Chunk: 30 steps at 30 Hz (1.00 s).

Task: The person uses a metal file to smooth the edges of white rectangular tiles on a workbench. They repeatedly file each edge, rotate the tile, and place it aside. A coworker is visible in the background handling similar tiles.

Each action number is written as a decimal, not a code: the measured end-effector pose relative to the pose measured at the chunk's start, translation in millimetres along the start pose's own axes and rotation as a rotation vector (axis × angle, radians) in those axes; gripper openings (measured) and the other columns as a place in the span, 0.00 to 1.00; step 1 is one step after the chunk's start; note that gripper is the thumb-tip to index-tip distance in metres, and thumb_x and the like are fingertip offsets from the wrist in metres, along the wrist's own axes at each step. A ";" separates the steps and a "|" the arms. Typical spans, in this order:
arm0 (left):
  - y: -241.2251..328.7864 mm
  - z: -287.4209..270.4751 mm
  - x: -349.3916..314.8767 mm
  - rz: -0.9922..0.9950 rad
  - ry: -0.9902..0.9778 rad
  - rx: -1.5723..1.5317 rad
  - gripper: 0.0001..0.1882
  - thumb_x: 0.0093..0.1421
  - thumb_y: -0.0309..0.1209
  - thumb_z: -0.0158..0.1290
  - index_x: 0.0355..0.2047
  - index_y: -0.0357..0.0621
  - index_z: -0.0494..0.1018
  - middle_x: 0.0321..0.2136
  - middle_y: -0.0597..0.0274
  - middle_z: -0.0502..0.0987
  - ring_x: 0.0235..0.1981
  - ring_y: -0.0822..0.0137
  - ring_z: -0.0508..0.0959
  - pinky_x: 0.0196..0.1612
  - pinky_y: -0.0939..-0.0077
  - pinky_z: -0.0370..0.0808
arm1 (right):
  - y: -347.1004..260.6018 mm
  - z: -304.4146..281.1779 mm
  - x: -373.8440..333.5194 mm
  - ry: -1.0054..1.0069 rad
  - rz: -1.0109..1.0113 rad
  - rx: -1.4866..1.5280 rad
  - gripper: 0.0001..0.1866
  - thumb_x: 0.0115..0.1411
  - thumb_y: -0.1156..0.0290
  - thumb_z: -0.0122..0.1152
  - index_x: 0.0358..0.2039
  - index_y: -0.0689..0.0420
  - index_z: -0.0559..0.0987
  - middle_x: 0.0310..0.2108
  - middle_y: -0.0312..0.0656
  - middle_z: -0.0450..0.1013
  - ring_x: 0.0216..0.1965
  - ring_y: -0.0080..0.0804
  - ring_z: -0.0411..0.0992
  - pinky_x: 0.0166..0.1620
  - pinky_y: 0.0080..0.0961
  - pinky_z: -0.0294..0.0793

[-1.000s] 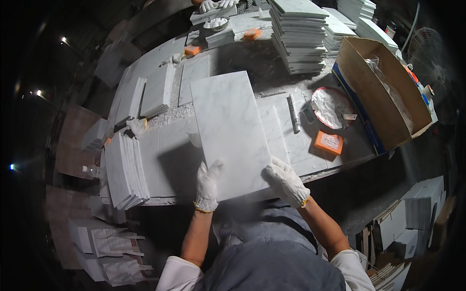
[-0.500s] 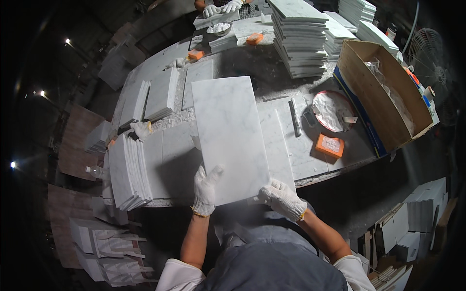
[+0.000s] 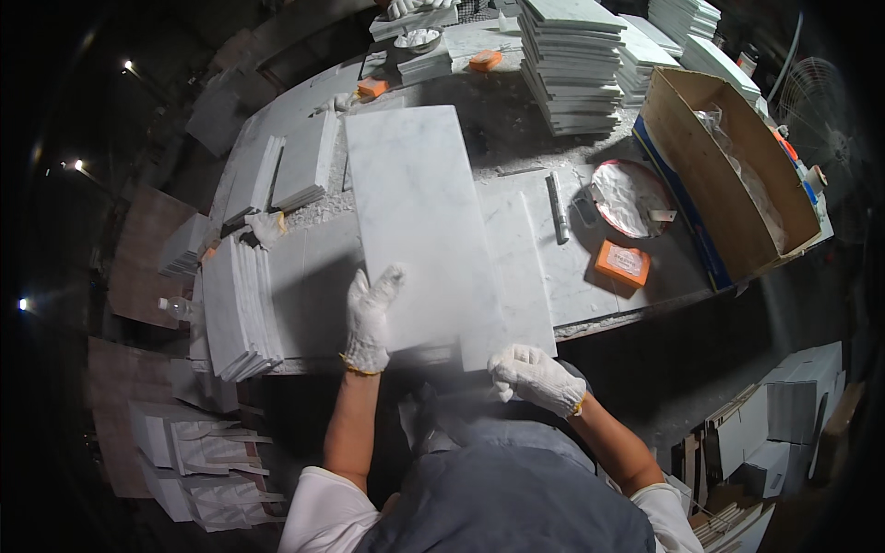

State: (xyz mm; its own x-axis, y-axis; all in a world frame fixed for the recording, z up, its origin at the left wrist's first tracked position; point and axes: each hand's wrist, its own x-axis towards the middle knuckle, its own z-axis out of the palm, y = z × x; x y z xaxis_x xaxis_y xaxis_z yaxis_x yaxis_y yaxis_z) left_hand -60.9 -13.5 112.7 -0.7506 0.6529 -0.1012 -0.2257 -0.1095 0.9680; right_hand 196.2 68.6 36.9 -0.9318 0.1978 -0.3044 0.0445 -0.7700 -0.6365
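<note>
A long white marble tile (image 3: pixel 419 212) with faint grey veining is held up over the near side of the worktable. My gloved left hand (image 3: pixel 371 318) grips its left edge low down, thumb lying on the face and the other fingers hidden underneath. Just off the tile's lower right corner, my gloved right hand (image 3: pixel 539 380) is closed, its fingers curled in. Whether anything small sits in those fingers cannot be made out. Another marble tile (image 3: pixel 521 267) lies on the table, partly covered by the held one.
Stacked tiles stand at left (image 3: pixel 238 309) and far right (image 3: pixel 570 74). At right are a bowl of white paste (image 3: pixel 629 198), an orange box (image 3: pixel 622 264), a dark rod (image 3: pixel 559 207) and an open carton (image 3: pixel 682 157). Across the table show a co-worker's gloved hands (image 3: pixel 415 7).
The tile has shifted up and left with my left hand. My right hand has come away from the tile's lower right corner, its fingers now curled.
</note>
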 end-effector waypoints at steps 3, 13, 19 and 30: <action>11.9 4.8 7.9 -0.012 0.004 -0.006 0.18 0.63 0.28 0.63 0.50 0.33 0.73 0.42 0.61 0.80 0.41 0.73 0.81 0.47 0.80 0.78 | 6.3 -3.7 -14.0 -0.006 -0.004 0.021 0.11 0.69 0.65 0.62 0.40 0.60 0.77 0.28 0.35 0.73 0.30 0.21 0.73 0.40 0.23 0.77; 50.6 37.4 37.8 0.036 -0.054 -0.018 0.19 0.66 0.29 0.60 0.54 0.34 0.72 0.43 0.60 0.79 0.41 0.70 0.81 0.48 0.74 0.79 | 9.1 -9.9 -25.5 0.076 -0.099 -0.031 0.13 0.72 0.65 0.58 0.46 0.62 0.78 0.32 0.35 0.74 0.33 0.22 0.73 0.40 0.22 0.75; 62.6 66.7 72.4 0.146 -0.086 0.036 0.25 0.66 0.27 0.58 0.61 0.36 0.67 0.49 0.60 0.76 0.47 0.68 0.80 0.52 0.71 0.79 | -7.8 -7.1 -16.2 0.124 -0.097 -0.208 0.13 0.70 0.64 0.61 0.44 0.61 0.80 0.32 0.32 0.75 0.33 0.19 0.72 0.38 0.19 0.73; 54.6 80.7 83.4 0.062 -0.102 0.113 0.21 0.66 0.29 0.60 0.56 0.34 0.71 0.44 0.63 0.78 0.45 0.74 0.78 0.50 0.77 0.76 | -37.6 -17.9 -2.7 0.341 -0.190 -0.060 0.16 0.70 0.67 0.60 0.54 0.61 0.79 0.37 0.39 0.80 0.37 0.23 0.77 0.45 0.24 0.78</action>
State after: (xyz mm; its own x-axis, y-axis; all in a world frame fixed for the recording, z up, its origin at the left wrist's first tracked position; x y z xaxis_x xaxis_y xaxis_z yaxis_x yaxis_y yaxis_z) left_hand -85.7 95.4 175.7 -0.6925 0.7211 -0.0224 -0.1052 -0.0702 0.9920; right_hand 203.5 107.9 48.9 -0.7526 0.5314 -0.3888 -0.0869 -0.6654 -0.7414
